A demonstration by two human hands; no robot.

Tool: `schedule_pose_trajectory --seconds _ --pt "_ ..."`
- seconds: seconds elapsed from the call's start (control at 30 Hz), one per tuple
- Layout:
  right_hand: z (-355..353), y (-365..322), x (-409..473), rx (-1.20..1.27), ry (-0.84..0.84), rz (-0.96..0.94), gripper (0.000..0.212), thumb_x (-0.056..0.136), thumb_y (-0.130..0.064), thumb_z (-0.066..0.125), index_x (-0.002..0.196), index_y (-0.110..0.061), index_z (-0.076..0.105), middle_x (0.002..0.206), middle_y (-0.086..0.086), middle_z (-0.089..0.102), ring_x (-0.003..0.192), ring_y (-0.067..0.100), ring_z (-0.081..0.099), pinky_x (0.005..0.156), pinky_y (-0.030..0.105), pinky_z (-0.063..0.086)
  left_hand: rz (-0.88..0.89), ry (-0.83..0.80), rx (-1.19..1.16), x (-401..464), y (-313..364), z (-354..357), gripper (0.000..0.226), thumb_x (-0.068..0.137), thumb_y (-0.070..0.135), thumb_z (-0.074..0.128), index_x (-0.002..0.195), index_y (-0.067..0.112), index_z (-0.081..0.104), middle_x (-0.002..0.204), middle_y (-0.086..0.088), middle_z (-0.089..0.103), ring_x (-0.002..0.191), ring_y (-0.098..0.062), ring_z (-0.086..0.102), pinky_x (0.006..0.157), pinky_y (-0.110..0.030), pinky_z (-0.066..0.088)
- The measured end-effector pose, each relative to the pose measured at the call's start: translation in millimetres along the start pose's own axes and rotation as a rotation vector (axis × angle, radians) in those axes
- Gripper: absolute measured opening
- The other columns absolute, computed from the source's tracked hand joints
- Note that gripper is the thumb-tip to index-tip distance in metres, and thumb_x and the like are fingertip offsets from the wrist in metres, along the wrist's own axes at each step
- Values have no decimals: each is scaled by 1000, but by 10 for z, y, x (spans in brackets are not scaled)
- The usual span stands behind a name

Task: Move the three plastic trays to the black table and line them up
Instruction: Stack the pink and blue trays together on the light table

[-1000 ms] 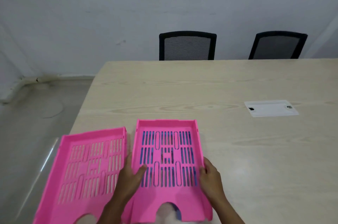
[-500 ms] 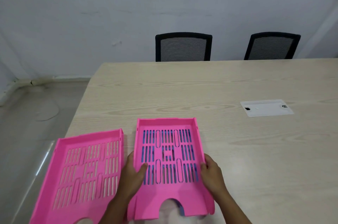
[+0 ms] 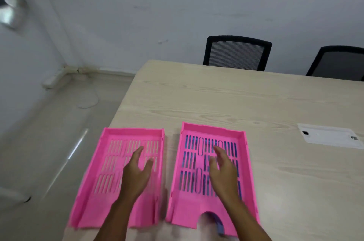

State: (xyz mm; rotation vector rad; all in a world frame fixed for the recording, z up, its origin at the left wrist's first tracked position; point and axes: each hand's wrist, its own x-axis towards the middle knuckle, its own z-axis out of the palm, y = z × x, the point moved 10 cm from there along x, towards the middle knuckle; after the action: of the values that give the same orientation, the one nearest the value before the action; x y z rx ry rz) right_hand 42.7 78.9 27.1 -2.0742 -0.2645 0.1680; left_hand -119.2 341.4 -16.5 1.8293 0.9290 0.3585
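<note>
Two pink slotted plastic trays lie side by side on a light wooden table [image 3: 236,99]. The left pink tray [image 3: 110,166] hangs partly over the table's left edge. The right pink tray [image 3: 189,181] sits on top of a blue tray [image 3: 220,228], which shows through the slots and at the front notch. My left hand [image 3: 136,175] hovers over the left tray with fingers spread, holding nothing. Over the right tray, my right hand [image 3: 222,170] is also spread and holds nothing.
Two black mesh chairs [image 3: 236,53] [image 3: 338,63] stand at the table's far side. A white cable hatch [image 3: 329,136] is set into the table at the right. Grey floor [image 3: 59,122] and a white wall lie to the left. No black table is in view.
Both hands have let go of the right tray's sides and now hover open, the left one over the left tray. The view has swung left.
</note>
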Motion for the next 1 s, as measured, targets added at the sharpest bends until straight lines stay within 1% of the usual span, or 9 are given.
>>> schedule_pose_trajectory --seconds 0.07,0.17,0.3,0.47,0.63,0.73,0.83,0.9,1.0 --pt "465 -236 -77 19 -108 -52 43 98 -9 58 141 -8 56 143 7 60 133 20 55 116 40 40 -19 97 40 37 -141 -403 54 94 21 65 145 20 48 151 -8 51 139 -27 47 111 -43 39" --pt "1133 -548 -228 1 -249 -122 45 98 -12 57 143 -9 54 143 5 59 133 16 53 112 24 34 -85 230 98 100 -432 -990 54 93 15 66 144 14 49 152 -15 48 137 -34 48 112 -45 39" --pt "1876 -434 -377 -114 -438 31 60 99 -12 54 153 -1 32 155 14 43 145 27 39 117 26 25 -277 200 156 113 -946 -1369 67 93 16 65 152 7 36 161 -21 31 141 -39 41 115 -46 35" --pt "2241 26 -534 -309 -545 330 47 97 -15 51 136 9 41 133 23 60 119 34 61 90 31 51 -456 42 129 44 -1482 -1403 52 94 20 62 143 7 50 134 -21 63 120 -37 61 99 -42 49" --pt "2234 -76 -514 -251 -425 252 33 99 -2 43 130 4 50 119 23 69 105 37 68 88 37 55 -362 51 50 135 -1458 -1567 35 98 14 55 132 13 63 111 -13 72 101 -30 66 88 -39 51" --pt "2068 -427 -394 -112 -315 124 31 99 3 42 125 0 58 108 16 72 99 34 69 92 32 54 -297 52 -31 205 -1285 -1655 29 98 9 55 126 11 65 107 -11 73 100 -32 68 93 -48 54" --pt "1791 -788 -281 -25 -259 -3 34 100 2 44 130 -4 60 111 -2 67 108 20 64 99 19 50 -268 77 -128 243 -1034 -1672 7 96 15 62 100 20 59 95 -9 70 90 -33 67 86 -52 53" --pt "1491 -899 -206 -2 -210 -50 41 101 0 45 141 -6 54 125 -2 62 117 16 59 107 25 44 -226 65 -167 278 -797 -1581 14 94 21 65 96 24 52 94 -8 68 84 -30 65 83 -53 53" --pt "912 -749 -110 19 -150 -3 40 102 -3 45 140 -9 57 123 6 68 109 21 63 98 37 52 -139 -6 -183 265 -333 -1244 19 94 24 66 97 22 47 94 -7 67 84 -28 65 81 -53 53"
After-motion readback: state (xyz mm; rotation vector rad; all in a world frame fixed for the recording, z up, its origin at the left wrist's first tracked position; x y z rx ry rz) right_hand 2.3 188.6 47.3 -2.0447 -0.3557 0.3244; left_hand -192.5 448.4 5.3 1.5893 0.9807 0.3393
